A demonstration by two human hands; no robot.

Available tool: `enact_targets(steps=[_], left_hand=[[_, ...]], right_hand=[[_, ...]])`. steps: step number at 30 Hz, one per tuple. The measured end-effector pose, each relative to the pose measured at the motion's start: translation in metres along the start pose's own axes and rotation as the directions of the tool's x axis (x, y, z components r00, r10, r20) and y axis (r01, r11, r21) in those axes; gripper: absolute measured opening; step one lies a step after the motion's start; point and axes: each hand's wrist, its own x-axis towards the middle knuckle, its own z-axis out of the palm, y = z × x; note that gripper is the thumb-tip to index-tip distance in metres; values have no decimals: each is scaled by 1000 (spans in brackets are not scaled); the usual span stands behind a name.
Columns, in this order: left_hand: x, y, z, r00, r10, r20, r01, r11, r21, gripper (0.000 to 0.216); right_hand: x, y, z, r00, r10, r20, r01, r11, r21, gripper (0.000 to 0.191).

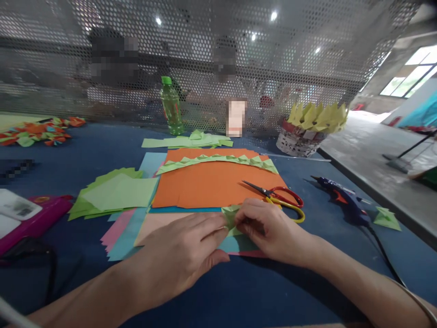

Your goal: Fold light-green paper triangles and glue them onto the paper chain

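Note:
A small piece of light green paper (230, 215) is between my two hands, over the front edge of a stack of coloured sheets. My right hand (273, 228) pinches its right side with bent fingers. My left hand (191, 243) holds its left side with the fingertips, the thumb apart below. The fingers hide part of the paper and its folds. Just beyond my right hand, scissors (268, 192) with red and yellow handles lie on an orange sheet (201, 184). A curved green paper strip (215, 158) with folded points rests across that sheet.
Green sheets (119, 189) lie left of the stack, near a magenta device (44, 214). A glue gun (344, 200) and folded green piece (387, 218) are right. Behind stand a green bottle (171, 107) and a basket (298, 139) with yellow paper points, by a perforated screen (205, 50).

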Motion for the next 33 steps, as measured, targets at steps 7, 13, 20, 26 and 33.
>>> enact_targets(steps=[7,13,20,26,33], left_hand=[[-2,0,2,1000,-14,26,15,999,-33,37],[-4,-2,2,999,18,32,-16,999,-51,38],[-3,-6,0,999,2,52,2,997,-82,41],[-3,-10,-6,998,11,61,-2,989,-147,36],[-4,-10,-7,991,28,129,-7,987,-159,33]], right_hand=[[0,9,3,999,-39,-22,37,997,-65,24],[1,13,-2,991,-132,1,131,980,-149,21],[6,10,-12,976,-205,70,211,973,-94,19],[7,7,-15,969,-237,62,242,965,-98,21],[6,7,-14,971,-228,67,235,965,-117,20]])
